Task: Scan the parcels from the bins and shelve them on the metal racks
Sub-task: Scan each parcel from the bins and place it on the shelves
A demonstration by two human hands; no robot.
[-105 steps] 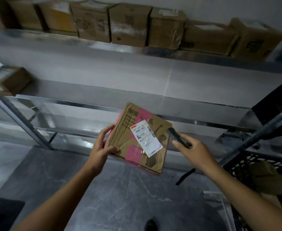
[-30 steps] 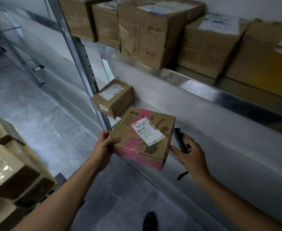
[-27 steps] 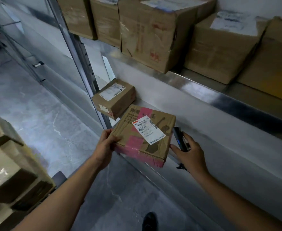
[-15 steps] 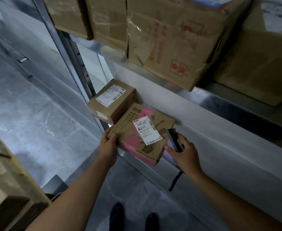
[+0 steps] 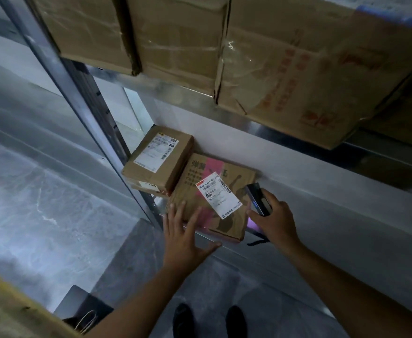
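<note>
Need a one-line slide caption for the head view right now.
Left hand rests on the pink-taped parcel on the rack shelf beside a smaller parcel, right hand holding the scanner.

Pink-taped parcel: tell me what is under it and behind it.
Under the pink-taped parcel is the metal shelf, visible beside it; the surface directly beneath is covered. Behind it stands the white wall. The left hand rests straight fingers on its near corner.

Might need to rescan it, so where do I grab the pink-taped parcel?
Take the parcel by its near edge, from the front. It lies flat; the small box crowds its left side, the wall backs its far edge, and the near edge sits free at the shelf lip.
</note>
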